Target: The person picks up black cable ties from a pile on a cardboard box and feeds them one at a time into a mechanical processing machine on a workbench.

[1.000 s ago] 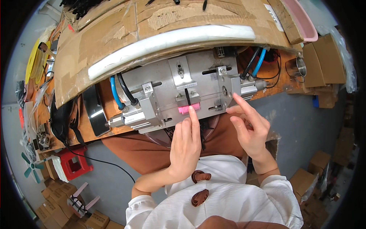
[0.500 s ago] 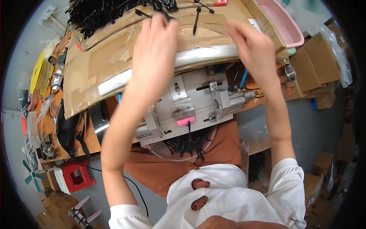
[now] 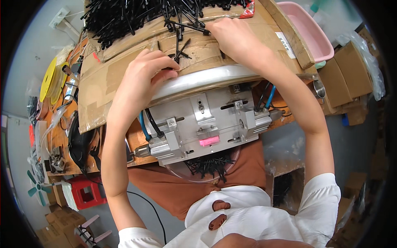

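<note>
My left hand (image 3: 144, 76) is over the near part of the cardboard tray, thumb and fingers pinched on a thin black rod (image 3: 178, 57). Farther up and to the right, my right hand (image 3: 237, 43) has its fingertips closed at the end of another black rod with a thicker head (image 3: 194, 27). The tip of one more black rod (image 3: 223, 54) shows beneath this hand. A large heap of such black rods (image 3: 124, 18) covers the far part of the cardboard tray (image 3: 99, 91).
Nearer me is a metal fixture (image 3: 186, 146) with two clamps and a pink block (image 3: 209, 141). Below it, a clear bowl (image 3: 173, 170) of black rods rests at my lap. A pink basin (image 3: 306, 25) stands at right, a yellow spool (image 3: 50, 80) at left, a red stool (image 3: 84, 194) lower left.
My left hand has come down and nearer, onto a black rod. My right hand has moved left to the heap's edge. The black rod at the pink block is gone from there.
</note>
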Motion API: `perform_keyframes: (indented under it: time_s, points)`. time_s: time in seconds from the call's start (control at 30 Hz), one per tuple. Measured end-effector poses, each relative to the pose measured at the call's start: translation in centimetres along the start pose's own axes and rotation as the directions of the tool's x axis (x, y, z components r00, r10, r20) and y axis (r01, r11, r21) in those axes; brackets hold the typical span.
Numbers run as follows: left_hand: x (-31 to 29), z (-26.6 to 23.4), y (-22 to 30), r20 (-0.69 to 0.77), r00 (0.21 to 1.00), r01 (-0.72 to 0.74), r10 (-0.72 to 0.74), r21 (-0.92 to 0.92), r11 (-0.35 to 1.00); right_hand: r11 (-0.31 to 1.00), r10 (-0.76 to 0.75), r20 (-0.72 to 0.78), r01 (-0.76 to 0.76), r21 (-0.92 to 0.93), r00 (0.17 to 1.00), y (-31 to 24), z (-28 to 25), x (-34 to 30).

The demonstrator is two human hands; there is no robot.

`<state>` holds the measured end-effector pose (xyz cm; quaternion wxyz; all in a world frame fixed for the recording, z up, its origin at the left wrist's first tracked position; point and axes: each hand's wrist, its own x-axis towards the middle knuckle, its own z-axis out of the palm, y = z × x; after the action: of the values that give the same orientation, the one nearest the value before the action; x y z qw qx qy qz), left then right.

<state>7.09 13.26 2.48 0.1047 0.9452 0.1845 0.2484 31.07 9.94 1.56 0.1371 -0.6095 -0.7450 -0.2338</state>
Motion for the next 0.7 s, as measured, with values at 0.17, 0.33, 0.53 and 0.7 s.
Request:
perform_keyframes:
  time_s: [0.17,0.33,0.53,0.7]
  points:
    - [-0.3,-1.5,0.6,0.061,0.946,0.323,-0.317,-0.177,0.930,0.993,0.027,-0.148,-0.044,-0.111,0.989,1.0,-1.6,-0.4]
    - [-3.5,-1.2,4.2,-0.224,0.944,0.183,-0.242,-0.253,0.950,0.953,0.203,-0.237,-0.136,0.271,0.950,1.3,-4.3,-1.5]
    - [-12.8,5.9,14.1,-0.227,0.930,0.273,-0.289,-0.100,0.957,0.276,0.334,0.134,-0.233,0.932,0.933,2.9,-6.0,-6.4]
    - [-13.6,12.0,16.1,-0.154,0.930,0.337,-0.334,-0.008,0.941,-0.212,0.357,0.249,-0.182,0.960,0.900,1.7,-6.4,-9.5]
